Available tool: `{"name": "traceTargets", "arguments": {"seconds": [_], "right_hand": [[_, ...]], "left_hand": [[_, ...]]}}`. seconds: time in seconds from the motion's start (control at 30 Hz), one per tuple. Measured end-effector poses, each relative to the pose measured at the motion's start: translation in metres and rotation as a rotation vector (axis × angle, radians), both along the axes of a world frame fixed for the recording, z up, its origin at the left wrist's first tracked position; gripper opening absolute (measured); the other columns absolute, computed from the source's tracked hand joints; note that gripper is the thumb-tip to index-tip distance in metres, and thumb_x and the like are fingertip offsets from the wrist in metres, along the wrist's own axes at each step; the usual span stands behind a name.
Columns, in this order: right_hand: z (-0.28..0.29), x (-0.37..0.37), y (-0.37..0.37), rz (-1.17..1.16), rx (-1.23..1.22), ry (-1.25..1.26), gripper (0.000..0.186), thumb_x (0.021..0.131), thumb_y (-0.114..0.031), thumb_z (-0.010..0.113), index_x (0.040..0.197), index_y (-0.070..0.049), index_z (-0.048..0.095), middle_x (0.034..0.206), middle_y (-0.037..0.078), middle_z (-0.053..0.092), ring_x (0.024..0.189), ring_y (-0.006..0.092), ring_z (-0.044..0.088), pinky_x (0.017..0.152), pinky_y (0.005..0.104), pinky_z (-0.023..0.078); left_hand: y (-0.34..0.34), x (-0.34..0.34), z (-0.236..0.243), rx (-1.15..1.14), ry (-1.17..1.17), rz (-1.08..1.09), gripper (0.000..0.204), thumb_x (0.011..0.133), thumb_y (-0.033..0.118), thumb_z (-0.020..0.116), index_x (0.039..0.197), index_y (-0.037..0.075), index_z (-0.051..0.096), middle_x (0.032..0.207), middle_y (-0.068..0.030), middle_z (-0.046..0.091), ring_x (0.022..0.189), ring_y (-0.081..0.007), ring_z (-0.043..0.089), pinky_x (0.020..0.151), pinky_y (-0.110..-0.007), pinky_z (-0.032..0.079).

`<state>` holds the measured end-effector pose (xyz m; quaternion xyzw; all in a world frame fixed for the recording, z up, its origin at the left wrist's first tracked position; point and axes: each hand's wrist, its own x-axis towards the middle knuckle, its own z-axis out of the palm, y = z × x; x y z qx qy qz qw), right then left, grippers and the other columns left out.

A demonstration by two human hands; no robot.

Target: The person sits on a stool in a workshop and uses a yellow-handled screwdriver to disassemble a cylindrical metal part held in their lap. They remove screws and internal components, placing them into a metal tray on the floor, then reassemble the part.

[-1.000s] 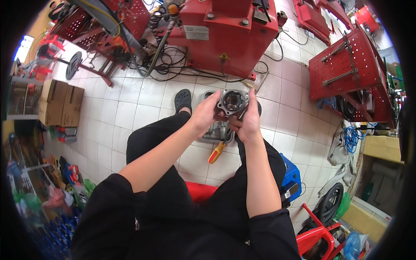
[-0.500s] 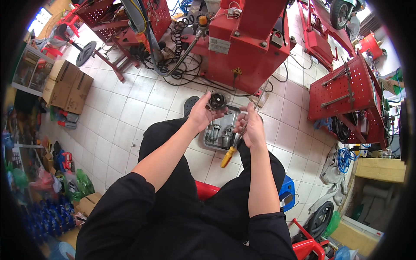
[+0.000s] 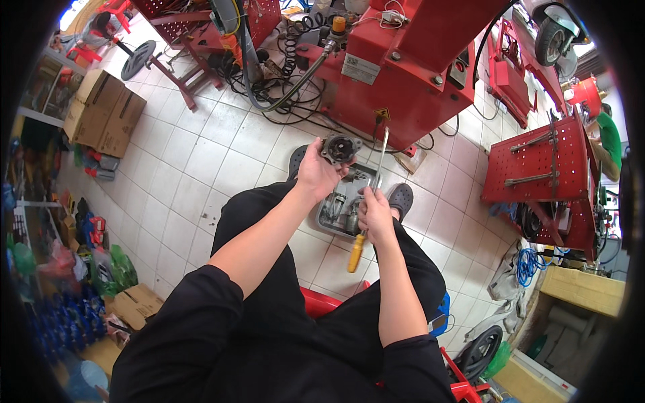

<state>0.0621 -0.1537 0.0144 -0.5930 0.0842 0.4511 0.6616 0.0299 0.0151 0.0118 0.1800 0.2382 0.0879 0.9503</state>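
Note:
My left hand [image 3: 317, 173] is closed around a dark, round metal housing [image 3: 340, 148] with a flanged rim, its hollow side facing up. In my right hand [image 3: 377, 216] is a long screwdriver [image 3: 357, 254] with a yellow handle; my fingers grip it by the shaft just above the handle. The handle hangs down toward me and the tip points away, up and slightly right. Below both hands, on the floor between my feet, lies a grey metal tray [image 3: 334, 230]. Several metal parts [image 3: 336, 203] sit in it, partly hidden by my hands.
A big red machine [image 3: 376, 87] stands ahead, with black hoses and cables [image 3: 295, 101] on the tiles beside it. At the right is a red perforated tool cart [image 3: 531, 168]. Cardboard boxes [image 3: 107, 114] stand at the left. A person in a green shirt [image 3: 610, 144] is at far right.
My right hand has closed on the screwdriver shaft, its fingers spread before, and the shaft stands straighter. The housing has tilted in my left hand, and the whole view has shifted slightly.

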Motion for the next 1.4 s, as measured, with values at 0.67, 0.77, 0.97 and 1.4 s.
{"name": "traceTargets", "arguments": {"seconds": [0.67,0.77,0.97,1.4], "right_hand": [[0.039,-0.006,-0.003,0.252,-0.133,-0.685,0.026,0.093,-0.021,0.045,0.096,0.001,0.058,0.062,-0.003,0.04,0.059,0.0063,0.037,0.054,0.0227,0.032],[0.046,-0.004,-0.006,0.249,-0.191,-0.707,0.026,0.093,-0.02,0.046,0.095,0.002,0.059,0.062,-0.002,0.042,0.059,0.0066,0.039,0.054,0.0232,0.033],[0.057,0.0,-0.013,0.282,-0.341,-0.812,0.028,0.091,-0.024,0.047,0.095,0.0,0.06,0.061,0.008,0.052,0.058,0.0161,0.051,0.058,0.0279,0.04],[0.081,-0.009,-0.011,0.374,-0.596,-0.981,0.025,0.087,-0.025,0.05,0.094,-0.005,0.063,0.071,0.021,0.061,0.073,0.0377,0.06,0.069,0.0414,0.046]], "left_hand": [[0.015,-0.001,0.005,0.159,-0.056,0.301,0.05,0.083,0.0,0.054,0.126,0.017,0.035,0.102,-0.0099,0.054,0.091,-0.021,0.055,0.083,-0.037,0.044],[0.016,-0.001,0.012,0.201,0.007,0.325,0.055,0.082,-0.001,0.057,0.127,0.019,0.033,0.102,-0.0071,0.055,0.089,-0.0175,0.054,0.081,-0.035,0.042],[0.034,0.0,-0.009,0.052,-0.03,0.348,0.028,0.082,0.007,0.06,0.108,0.012,0.05,0.096,-0.0046,0.059,0.091,-0.0159,0.056,0.075,-0.033,0.042],[0.029,-0.001,0.009,0.019,-0.091,0.391,0.036,0.082,0.002,0.054,0.113,0.013,0.038,0.104,-0.015,0.054,0.093,-0.0299,0.06,0.078,-0.044,0.052]]}}
